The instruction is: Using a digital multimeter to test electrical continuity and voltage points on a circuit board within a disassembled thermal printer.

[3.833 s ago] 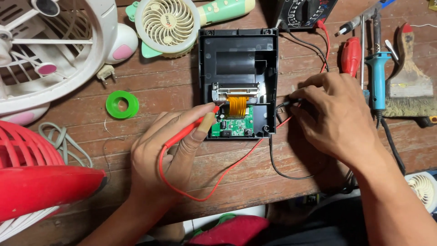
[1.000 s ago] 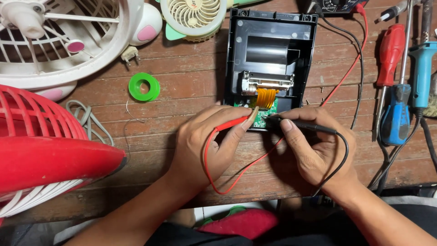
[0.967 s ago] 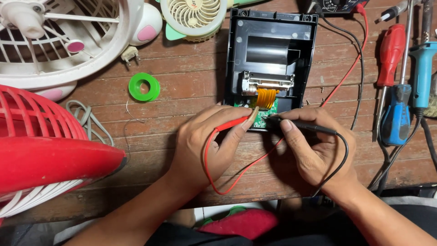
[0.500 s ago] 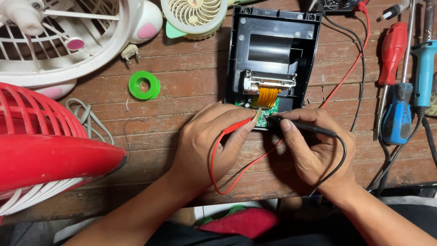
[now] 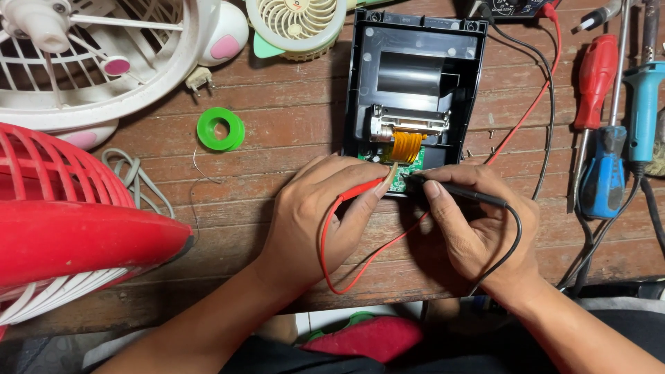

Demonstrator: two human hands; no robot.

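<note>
Small green circuit board [image 5: 409, 170] at centre frame, inside the lower end of an opened black device [image 5: 415, 83] lying on a wooden desk [image 5: 277, 125]. Left hand [image 5: 322, 218] pinching a red probe [image 5: 364, 188] between thumb and fingers, tip on the board. Right hand [image 5: 478, 228] gripping a black probe [image 5: 450, 190] pen-style, tip just beside the red one. Likely risk: tips so close could slip and bridge neighbouring contacts, or snag the orange ribbon cable [image 5: 405, 144] just above. Both wrists low on the desk, palms down, forearms entering from the bottom edge. Green tape roll [image 5: 220, 129] left of centre; screwdrivers [image 5: 599, 131] at right; fans [image 5: 76, 228] along the left.
</note>
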